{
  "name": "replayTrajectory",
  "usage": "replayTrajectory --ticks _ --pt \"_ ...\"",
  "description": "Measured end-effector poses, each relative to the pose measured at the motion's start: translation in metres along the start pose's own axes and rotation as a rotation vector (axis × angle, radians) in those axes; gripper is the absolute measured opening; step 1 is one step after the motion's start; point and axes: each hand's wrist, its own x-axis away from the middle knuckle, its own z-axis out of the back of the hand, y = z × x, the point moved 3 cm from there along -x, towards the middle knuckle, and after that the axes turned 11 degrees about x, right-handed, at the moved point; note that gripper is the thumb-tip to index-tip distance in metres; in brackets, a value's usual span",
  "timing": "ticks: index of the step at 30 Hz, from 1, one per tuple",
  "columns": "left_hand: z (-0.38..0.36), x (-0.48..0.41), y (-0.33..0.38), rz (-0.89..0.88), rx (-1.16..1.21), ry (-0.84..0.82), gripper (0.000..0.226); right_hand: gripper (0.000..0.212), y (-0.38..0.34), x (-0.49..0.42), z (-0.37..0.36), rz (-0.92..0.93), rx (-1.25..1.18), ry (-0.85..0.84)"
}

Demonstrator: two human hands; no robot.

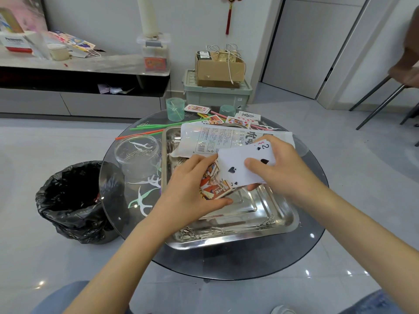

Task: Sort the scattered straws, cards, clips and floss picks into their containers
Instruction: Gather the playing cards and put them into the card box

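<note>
Left hand: the left hand has its grip wrapped round a red card box, just above the tray.
Right hand: the right hand has its grip pinched on a small stack of cards. The two of spades is on top, and the stack touches the box.
Tray: a shiny metal tray sits in the middle of the round glass tabletop. Paper clips lie along its near edge.
Bag: a crinkly plastic bag lies across the far end of the tray.
Jar: a clear jar stands left of the tray with clips and one floss pick inside.
Floss picks: white floss picks lie on the tabletop near the jar.
Straws: green and orange straws lie behind the jar.
Cup: a green cup stands at the far edge.
More cards: loose cards lie beside the cup.
Bin: a bin with a black bag stands on the floor to the left.
</note>
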Motion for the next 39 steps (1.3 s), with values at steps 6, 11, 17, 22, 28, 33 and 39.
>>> replayTrajectory --ticks 6,11,17,22,28,33,39 --pt "-0.001 -0.001 -0.001 -0.017 0.013 -0.030 0.088 0.021 -0.003 -0.007 0.005 -0.022 0.097 -0.178" --pt "0.000 -0.003 -0.004 -0.009 0.061 -0.009 0.087 0.024 -0.004 -0.011 0.009 0.012 0.035 -0.236" --pt "0.000 -0.003 -0.003 0.008 0.085 -0.017 0.077 0.008 0.000 -0.016 0.003 0.044 0.081 -0.072" --pt "-0.001 -0.004 -0.003 -0.003 0.063 0.000 0.075 0.004 0.000 -0.010 -0.002 0.081 0.027 0.155" --pt "-0.001 -0.003 -0.003 -0.017 0.015 0.010 0.072 0.007 -0.004 0.003 -0.020 0.129 -0.036 0.250" --pt "-0.002 -0.004 -0.007 0.067 0.054 -0.029 0.092 0.016 -0.006 -0.011 -0.013 0.200 0.052 0.164" --pt "-0.003 -0.004 -0.002 0.045 0.106 -0.056 0.078 0.021 -0.011 -0.024 -0.006 0.238 0.226 -0.036"
